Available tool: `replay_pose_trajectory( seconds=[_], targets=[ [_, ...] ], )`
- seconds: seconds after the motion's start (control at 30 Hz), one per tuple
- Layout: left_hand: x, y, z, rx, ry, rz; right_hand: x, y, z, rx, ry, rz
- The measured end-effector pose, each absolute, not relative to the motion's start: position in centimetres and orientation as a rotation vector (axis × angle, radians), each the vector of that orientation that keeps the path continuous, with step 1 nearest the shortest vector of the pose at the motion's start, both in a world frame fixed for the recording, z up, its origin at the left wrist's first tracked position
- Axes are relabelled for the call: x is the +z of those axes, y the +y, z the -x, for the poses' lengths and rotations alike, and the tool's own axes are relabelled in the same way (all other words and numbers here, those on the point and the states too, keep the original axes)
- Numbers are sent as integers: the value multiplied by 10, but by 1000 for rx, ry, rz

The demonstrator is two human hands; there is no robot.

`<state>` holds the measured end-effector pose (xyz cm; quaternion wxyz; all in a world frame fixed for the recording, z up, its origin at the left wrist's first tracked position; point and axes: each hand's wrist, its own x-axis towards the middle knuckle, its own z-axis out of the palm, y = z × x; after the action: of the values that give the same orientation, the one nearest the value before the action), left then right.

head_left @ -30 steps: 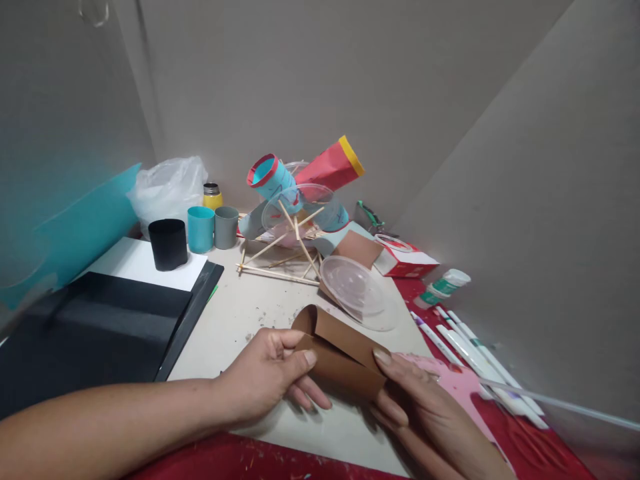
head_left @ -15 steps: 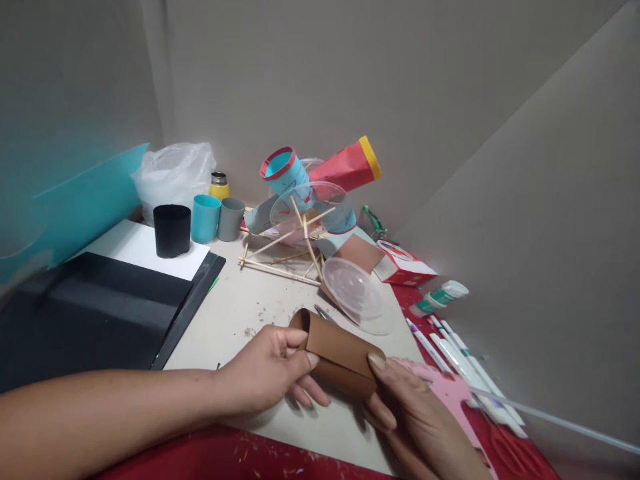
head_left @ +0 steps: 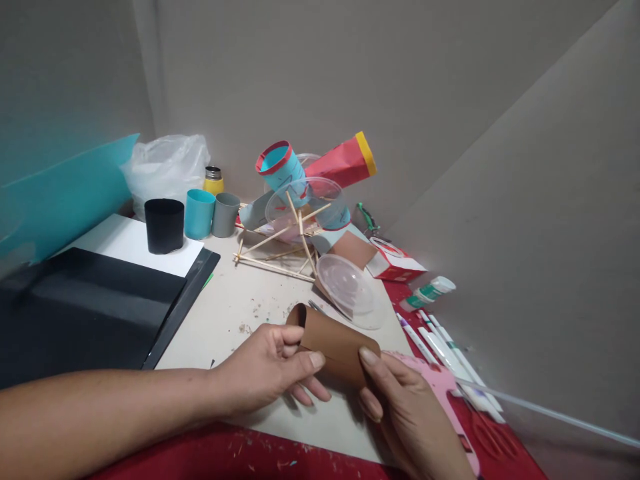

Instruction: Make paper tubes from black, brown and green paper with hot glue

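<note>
Already the brown paper strip point(head_left: 333, 341) is curled into a tube near the clear plastic lid point(head_left: 346, 287); the left hand point(head_left: 265, 373) and right hand point(head_left: 400, 407) pinch it, seam apparently unfastened.

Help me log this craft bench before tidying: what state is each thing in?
brown paper roll: curled into a tube, held at both ends.
left hand: closed on the roll's left end.
right hand: thumb pressed on its right end.
black cylinder: upright, open-topped.
teal cylinder: upright.
grey cylinder: upright.
clear lid: loose, lying on the table.
glue bottle: lying on its side.
</note>
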<state>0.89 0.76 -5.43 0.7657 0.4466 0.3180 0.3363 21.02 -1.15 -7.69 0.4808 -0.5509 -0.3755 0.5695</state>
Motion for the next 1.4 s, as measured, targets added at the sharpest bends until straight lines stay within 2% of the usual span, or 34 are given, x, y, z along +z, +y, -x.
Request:
replay_pose_trajectory(
  seconds=[0.9,1.13,1.4],
  targets=[
    [-57,16,-4,777,763,-926,-65,-13,-215,1241,-1415,1325],
    [-53,14,-4,775,768,-1027,-64,-10,-216,1504,-1259,1234],
    [-44,-6,-8,868,875,-1120,-67,-12,-216,1647,-1071,1160]
  ],
)
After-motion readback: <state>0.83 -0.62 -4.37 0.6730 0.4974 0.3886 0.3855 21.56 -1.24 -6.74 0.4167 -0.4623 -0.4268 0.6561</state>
